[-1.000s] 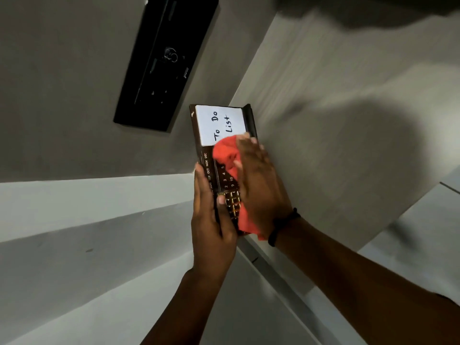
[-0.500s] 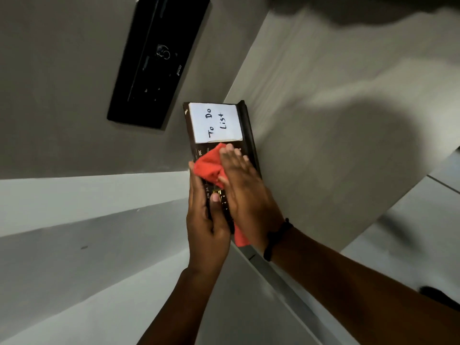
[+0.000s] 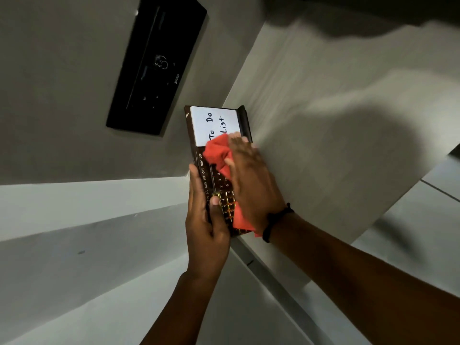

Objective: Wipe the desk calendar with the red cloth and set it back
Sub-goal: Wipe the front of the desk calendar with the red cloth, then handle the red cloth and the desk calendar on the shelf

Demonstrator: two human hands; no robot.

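Red cloth is pressed flat under the right hand onto the desk calendar, which is held off the desk, gripped at its near left edge by the left hand. Even pressure should be kept toward the far white notepad, the grip held firm.

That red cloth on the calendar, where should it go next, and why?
Probably further up, over the white note pad. The right hand presses the red cloth at the pad's lower edge, so most of the pad looks unwiped, while the left hand steadies the desk calendar from below.
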